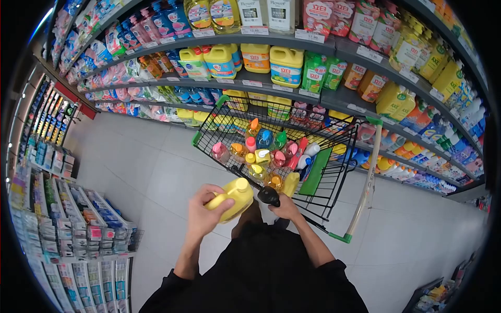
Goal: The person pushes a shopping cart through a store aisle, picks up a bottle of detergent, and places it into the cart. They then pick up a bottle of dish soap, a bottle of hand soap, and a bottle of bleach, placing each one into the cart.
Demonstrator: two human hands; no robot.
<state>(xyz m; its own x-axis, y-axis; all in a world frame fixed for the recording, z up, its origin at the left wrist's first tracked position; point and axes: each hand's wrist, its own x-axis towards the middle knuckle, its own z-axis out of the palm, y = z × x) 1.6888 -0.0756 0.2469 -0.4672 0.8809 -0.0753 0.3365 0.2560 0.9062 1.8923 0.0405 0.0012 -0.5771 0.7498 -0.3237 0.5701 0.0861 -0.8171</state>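
My left hand (207, 202) is closed around the handle of a yellow jug (239, 194) with a yellow cap, tilted in front of my body. Close by on the right, my right hand (286, 207) is closed at a black rod-like device (269, 195) with a rounded end. Its kind I cannot tell. The rod's thin part reaches up and left along the edge of a black wire shopping cart (211, 125). Inside the cart stand several bottles, among them a blue one (264, 137), a green one (281, 139) and a yellow bottle (290, 183) nearest my right hand.
Beyond the cart, curved-looking shelves (334, 48) carry rows of detergent jugs and bottles. The cart's handle (368, 188) is at its right end. Racks of small packaged goods (78, 219) stand on the left, with grey floor tiles (151, 151) between.
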